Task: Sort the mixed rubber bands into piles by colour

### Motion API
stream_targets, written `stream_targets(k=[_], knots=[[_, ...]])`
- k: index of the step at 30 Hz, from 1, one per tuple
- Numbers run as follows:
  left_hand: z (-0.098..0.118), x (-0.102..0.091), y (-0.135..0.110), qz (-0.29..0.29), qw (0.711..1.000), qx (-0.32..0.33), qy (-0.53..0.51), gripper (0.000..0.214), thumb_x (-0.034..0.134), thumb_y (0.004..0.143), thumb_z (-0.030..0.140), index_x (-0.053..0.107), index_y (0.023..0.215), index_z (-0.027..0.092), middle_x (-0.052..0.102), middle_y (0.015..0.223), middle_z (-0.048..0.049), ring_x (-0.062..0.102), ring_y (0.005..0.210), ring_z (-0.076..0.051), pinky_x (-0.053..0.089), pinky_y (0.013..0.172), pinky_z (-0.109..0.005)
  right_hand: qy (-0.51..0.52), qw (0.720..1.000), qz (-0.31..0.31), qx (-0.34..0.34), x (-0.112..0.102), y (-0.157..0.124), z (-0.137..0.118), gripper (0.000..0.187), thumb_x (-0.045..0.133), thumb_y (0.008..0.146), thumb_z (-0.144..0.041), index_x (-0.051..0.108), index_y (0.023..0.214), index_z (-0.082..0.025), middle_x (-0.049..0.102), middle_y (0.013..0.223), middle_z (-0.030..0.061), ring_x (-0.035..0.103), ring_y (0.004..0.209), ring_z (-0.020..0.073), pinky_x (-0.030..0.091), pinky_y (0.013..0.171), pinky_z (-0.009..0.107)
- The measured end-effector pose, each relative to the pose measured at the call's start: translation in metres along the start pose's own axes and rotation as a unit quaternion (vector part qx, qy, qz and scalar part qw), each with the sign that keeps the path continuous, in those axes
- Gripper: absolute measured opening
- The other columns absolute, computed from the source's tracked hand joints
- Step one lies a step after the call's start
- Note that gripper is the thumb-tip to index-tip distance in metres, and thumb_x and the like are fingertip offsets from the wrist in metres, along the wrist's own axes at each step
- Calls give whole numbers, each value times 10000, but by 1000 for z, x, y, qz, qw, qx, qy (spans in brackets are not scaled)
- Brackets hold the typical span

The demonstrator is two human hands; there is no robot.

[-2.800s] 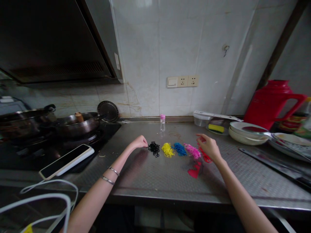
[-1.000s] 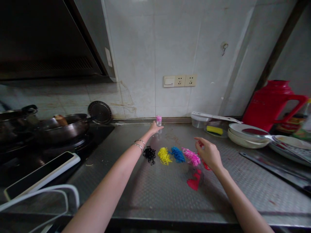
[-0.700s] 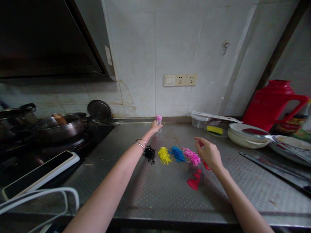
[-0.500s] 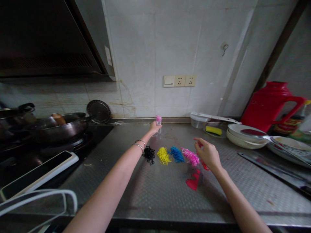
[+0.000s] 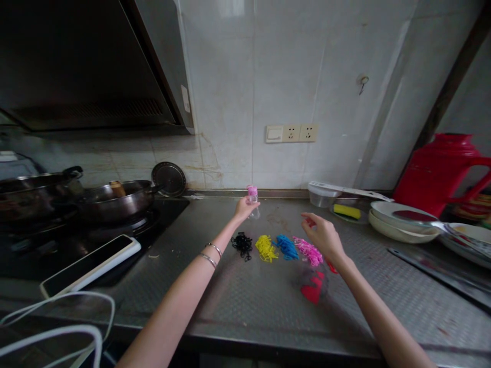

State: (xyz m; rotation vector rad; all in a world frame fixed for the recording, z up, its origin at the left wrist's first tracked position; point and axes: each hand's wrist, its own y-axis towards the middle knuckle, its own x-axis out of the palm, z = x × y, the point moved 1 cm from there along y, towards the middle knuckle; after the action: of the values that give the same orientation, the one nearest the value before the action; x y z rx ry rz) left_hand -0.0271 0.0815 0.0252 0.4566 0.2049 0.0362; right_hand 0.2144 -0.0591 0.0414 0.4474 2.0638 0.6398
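Note:
Near the wall at the back of the counter, my left hand (image 5: 245,208) is closed around a small clear bottle with a pink top (image 5: 252,192). My right hand (image 5: 324,236) hovers over the right end of a row of small elastic bands, its fingers bent and drawn together; whatever is between the fingertips is too small to make out. From left to right lie black bands (image 5: 242,245), yellow bands (image 5: 266,248), blue bands (image 5: 286,247) and pink bands (image 5: 309,251). Some red bands (image 5: 332,267) show partly beneath my right hand. In front lies a flat red patch (image 5: 313,288), perhaps a printed clear bag.
At left are a stove with a pan (image 5: 115,202), a white-edged device (image 5: 92,266) and white cables (image 5: 76,329). A plastic tub (image 5: 321,196), yellow sponge (image 5: 347,211), stacked bowls (image 5: 402,230), a long dark utensil (image 5: 429,273) and a red thermos (image 5: 437,174) stand or lie right.
The view has shifted, so the scene sits farther right and slightly lower. My right hand has lifted a little and moved left relative to the bands. My left hand still grips the bottle.

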Motion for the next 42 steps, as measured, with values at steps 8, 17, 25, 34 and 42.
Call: stream_targets(k=[8,17,25,34,42], knots=[[9,2,-19,-33,997,48,47,220,672,600,265,615,759,124,640,691,-35,592,665,-133,445,604,-222,34,988,-91,-121,26,75,-82,382,515,734,-390,576,1063,-206,606,981,64,569,798,162,425,697,253],[2,5,-21,-54,993,51,92,241,641,624,257,617,833,140,645,705,-32,597,653,-129,455,620,-230,-96,972,-186,-108,62,98,-110,395,565,720,-427,565,1050,-210,591,1014,96,554,898,207,405,694,256],[-2,5,-25,-60,993,34,92,257,651,622,298,614,815,133,632,699,-30,588,644,-124,438,602,-218,-66,972,-179,-139,53,115,-109,367,590,705,-404,613,989,-173,646,917,93,572,825,183,384,665,225],[-10,4,-26,-65,997,11,38,248,658,618,274,616,801,112,631,703,-33,584,654,-123,444,623,-229,-52,982,-142,-116,36,151,-92,428,609,684,-409,613,1016,-139,650,903,104,567,802,162,384,680,221],[-20,4,-22,-29,1000,5,9,295,692,601,233,622,855,101,658,810,-75,592,710,-134,460,677,-249,-102,968,-217,-79,78,122,-43,340,632,662,-318,641,977,-190,660,916,75,588,841,183,412,676,221]])
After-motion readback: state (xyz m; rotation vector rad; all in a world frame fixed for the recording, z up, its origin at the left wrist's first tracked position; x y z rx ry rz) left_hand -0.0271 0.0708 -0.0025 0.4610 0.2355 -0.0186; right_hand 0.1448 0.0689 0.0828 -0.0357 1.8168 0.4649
